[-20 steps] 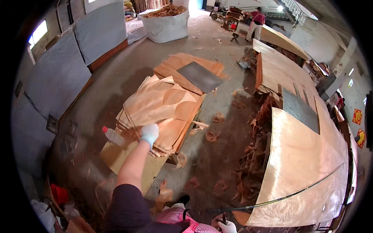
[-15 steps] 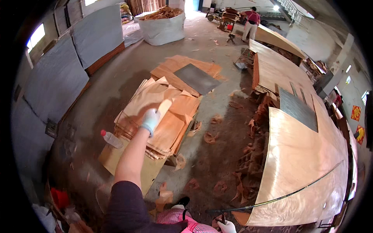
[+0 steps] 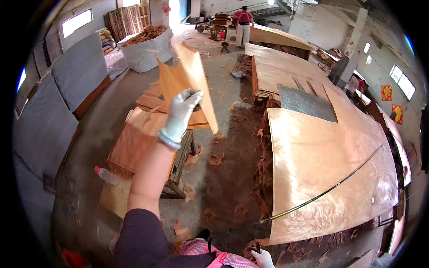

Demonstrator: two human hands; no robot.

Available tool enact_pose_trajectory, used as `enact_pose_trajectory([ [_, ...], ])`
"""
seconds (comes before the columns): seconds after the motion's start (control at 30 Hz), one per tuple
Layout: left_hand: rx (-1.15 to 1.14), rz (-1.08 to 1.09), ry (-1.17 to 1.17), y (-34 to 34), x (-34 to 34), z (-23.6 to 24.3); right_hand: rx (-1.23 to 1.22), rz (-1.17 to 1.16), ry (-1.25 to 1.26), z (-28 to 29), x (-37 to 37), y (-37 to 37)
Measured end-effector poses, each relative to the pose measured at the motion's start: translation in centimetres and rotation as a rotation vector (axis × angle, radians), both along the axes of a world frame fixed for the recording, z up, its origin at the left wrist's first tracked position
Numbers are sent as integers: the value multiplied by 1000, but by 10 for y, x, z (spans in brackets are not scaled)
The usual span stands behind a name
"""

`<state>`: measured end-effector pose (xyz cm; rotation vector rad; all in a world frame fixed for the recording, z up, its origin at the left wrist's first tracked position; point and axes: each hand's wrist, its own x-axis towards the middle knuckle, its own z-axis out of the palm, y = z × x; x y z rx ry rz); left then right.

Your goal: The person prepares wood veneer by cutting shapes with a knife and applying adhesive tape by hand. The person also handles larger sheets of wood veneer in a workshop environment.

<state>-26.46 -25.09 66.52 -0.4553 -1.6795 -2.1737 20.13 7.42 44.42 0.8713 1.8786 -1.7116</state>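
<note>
My left hand (image 3: 183, 111), in a white glove, is raised and gripping a thin, curled piece of wood veneer (image 3: 196, 73). Below and behind it lies a stack of veneer sheets (image 3: 129, 147) on a low wooden stand (image 3: 181, 178), with a clear bottle with a red cap (image 3: 107, 176) on a yellowish board (image 3: 111, 198) beside it. My right hand (image 3: 262, 258), also gloved, is closed on a small dark tool at the lower edge. A long thin rod (image 3: 339, 183) lies across the large pale sheet (image 3: 326, 156) to the right.
A long veneer pile (image 3: 295, 69) with a dark metal plate (image 3: 308, 105) runs along the right. A white bulk sack of scraps (image 3: 143, 56) stands back left. Grey covered panels (image 3: 44, 125) line the left. A co-worker (image 3: 243, 24) stands far back. Scraps (image 3: 216, 158) litter the floor.
My left hand has lifted a piece of veneer up from the stack and moved it forward and right. The camera view has shifted, showing more of the back and right.
</note>
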Motion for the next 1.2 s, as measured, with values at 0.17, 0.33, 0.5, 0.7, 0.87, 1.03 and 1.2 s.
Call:
enact_pose_trajectory([
  [0.17,-24,162,-288,29,10,-36,274,56,-50,-12,56,61],
  [0.33,208,6,-279,25,45,-35,53,-174,-44,-3,80,84],
  [0.5,326,-389,-371,40,89,13,-83,-294,139,10,20,50],
  [0.7,316,-652,-317,111,144,53,323,-196,800,37,-94,-1],
  [0.87,281,-931,-232,171,170,68,342,-458,776,57,-112,5],
  [1.03,298,-1097,-200,252,191,80,200,-847,851,47,-78,76],
  [1.2,142,-1083,-132,349,252,105,273,-1000,936,54,-17,197],
])
